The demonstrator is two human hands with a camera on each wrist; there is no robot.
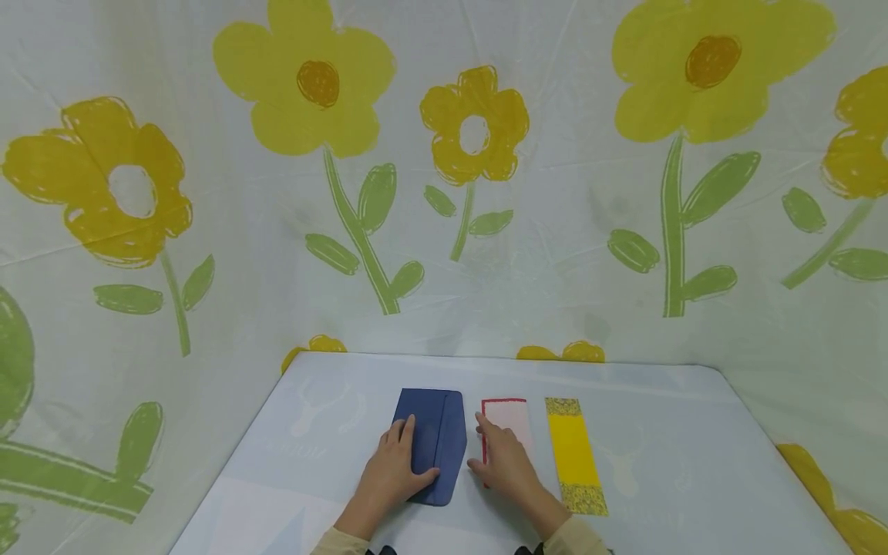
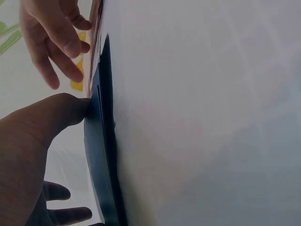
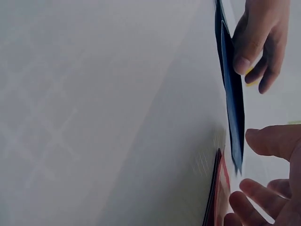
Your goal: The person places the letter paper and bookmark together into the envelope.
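A dark blue envelope (image 1: 449,439) lies on the table with its flap toward the right. My left hand (image 1: 397,466) rests on its left part, fingers extended and thumb spread over the lower middle. In the left wrist view the thumb touches the blue envelope (image 2: 97,141) at its upper face. My right hand (image 1: 506,462) hovers with spread fingers over a pale pink card with a red border (image 1: 509,415), partly covering it. Nothing is in its grasp. The right wrist view shows its thumb and fingers apart, near the end of the envelope (image 3: 233,101).
Right of the pink card lies a yellow strip (image 1: 574,455) with gold speckled ends. The pale table (image 1: 277,447) has faint deer prints. A white curtain (image 1: 513,293) with yellow flowers surrounds its back and sides.
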